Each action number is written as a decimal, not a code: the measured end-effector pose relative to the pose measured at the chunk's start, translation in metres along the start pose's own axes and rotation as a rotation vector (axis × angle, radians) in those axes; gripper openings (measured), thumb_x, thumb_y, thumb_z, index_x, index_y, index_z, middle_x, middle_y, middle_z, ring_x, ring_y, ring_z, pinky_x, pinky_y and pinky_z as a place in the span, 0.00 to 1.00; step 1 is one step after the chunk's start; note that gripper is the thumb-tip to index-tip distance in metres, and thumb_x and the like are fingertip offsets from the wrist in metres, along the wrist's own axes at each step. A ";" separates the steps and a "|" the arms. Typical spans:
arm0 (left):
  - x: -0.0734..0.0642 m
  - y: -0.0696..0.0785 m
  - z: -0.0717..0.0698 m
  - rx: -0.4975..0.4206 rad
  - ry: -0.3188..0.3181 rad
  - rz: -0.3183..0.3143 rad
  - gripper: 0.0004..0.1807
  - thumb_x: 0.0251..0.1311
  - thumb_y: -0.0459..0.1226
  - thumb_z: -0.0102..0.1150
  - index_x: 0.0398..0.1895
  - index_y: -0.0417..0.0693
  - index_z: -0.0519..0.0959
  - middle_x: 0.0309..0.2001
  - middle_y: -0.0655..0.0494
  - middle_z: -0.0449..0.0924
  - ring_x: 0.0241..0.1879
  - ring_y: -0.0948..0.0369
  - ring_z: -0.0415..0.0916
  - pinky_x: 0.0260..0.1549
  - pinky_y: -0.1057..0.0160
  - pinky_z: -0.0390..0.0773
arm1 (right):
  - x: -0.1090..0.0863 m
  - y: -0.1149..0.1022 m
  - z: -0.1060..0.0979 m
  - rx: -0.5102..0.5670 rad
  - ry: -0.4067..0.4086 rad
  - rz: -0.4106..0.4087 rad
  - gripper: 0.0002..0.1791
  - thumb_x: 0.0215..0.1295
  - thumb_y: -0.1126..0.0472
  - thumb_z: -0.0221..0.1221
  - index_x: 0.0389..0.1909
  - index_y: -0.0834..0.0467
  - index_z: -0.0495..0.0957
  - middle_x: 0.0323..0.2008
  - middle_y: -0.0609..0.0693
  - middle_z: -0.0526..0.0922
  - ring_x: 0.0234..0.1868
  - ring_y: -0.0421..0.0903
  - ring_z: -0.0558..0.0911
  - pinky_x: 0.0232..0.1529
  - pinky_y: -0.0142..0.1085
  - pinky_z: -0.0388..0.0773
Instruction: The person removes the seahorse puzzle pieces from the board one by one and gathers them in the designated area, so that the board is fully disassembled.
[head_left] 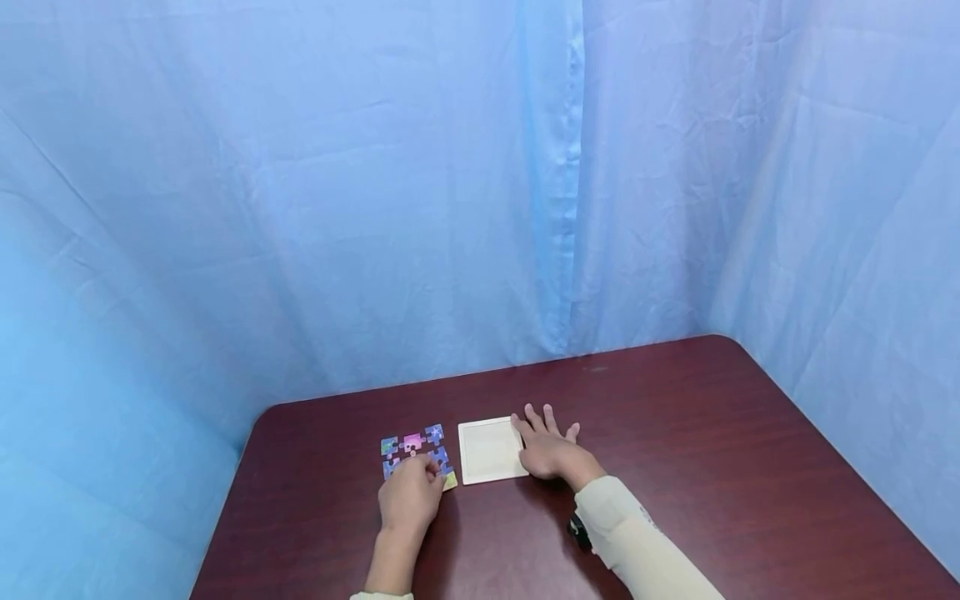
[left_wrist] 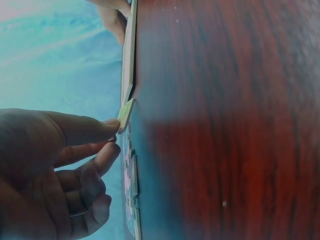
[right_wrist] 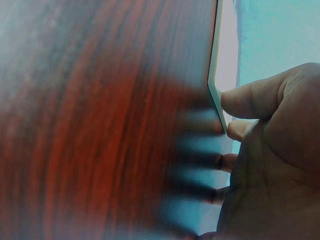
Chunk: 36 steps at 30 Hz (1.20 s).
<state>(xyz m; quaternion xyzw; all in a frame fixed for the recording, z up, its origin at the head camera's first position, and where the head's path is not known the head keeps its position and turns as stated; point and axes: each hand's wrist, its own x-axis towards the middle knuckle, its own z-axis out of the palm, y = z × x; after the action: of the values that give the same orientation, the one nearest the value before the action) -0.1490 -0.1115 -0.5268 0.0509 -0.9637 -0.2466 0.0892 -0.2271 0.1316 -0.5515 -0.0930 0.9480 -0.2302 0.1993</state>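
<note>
Flat jigsaw puzzle pieces (head_left: 412,442), blue, pink and green, lie in loose rows left of a cream square puzzle tray (head_left: 489,452). My left hand (head_left: 408,494) is over the lower pieces and covers some of them. Its thumb and forefinger pinch a yellow-green puzzle piece (left_wrist: 126,115), which tilts at the row's end beside the tray; the other fingers are loosely bent. On the tray's right edge rests my right hand (head_left: 551,450), fingers spread. In the right wrist view its thumb (right_wrist: 250,101) touches the tray's rim (right_wrist: 214,60), and the other fingertips reach beyond it to the table.
The dark red-brown wooden table (head_left: 675,442) has rounded far corners. Blue curtains (head_left: 420,192) hang behind it and along both sides. A black object (head_left: 579,532) shows at the right wrist, under the sleeve.
</note>
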 end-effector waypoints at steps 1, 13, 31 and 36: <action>0.001 0.000 0.000 0.002 0.002 0.005 0.05 0.56 0.35 0.73 0.27 0.52 0.85 0.23 0.61 0.80 0.24 0.63 0.76 0.24 0.55 0.74 | 0.001 0.000 -0.001 -0.003 -0.004 0.004 0.39 0.75 0.57 0.41 0.86 0.43 0.49 0.88 0.51 0.37 0.87 0.58 0.29 0.74 0.77 0.24; 0.002 -0.005 0.003 -0.049 0.070 0.049 0.13 0.55 0.37 0.77 0.42 0.47 0.85 0.43 0.51 0.83 0.41 0.53 0.82 0.41 0.45 0.83 | 0.010 0.006 0.008 -0.016 0.003 0.006 0.38 0.76 0.56 0.42 0.86 0.45 0.50 0.88 0.51 0.38 0.88 0.58 0.29 0.74 0.78 0.24; 0.009 -0.005 -0.005 0.040 -0.052 0.230 0.43 0.63 0.62 0.66 0.79 0.57 0.70 0.86 0.50 0.54 0.87 0.41 0.39 0.76 0.23 0.44 | -0.016 0.000 -0.014 0.009 0.040 0.011 0.37 0.77 0.60 0.43 0.86 0.46 0.52 0.88 0.56 0.39 0.86 0.67 0.31 0.75 0.78 0.28; 0.011 -0.006 -0.009 0.042 -0.060 0.218 0.44 0.64 0.63 0.64 0.79 0.57 0.69 0.86 0.50 0.53 0.87 0.40 0.38 0.76 0.23 0.43 | -0.013 0.007 -0.011 -0.012 0.056 0.041 0.37 0.79 0.58 0.42 0.86 0.45 0.50 0.88 0.56 0.38 0.86 0.66 0.31 0.75 0.78 0.28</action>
<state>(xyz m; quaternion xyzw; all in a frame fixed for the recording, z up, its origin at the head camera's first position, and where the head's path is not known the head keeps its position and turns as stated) -0.1574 -0.1226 -0.5203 -0.0601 -0.9706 -0.2168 0.0854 -0.2201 0.1456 -0.5416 -0.0683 0.9562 -0.2231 0.1768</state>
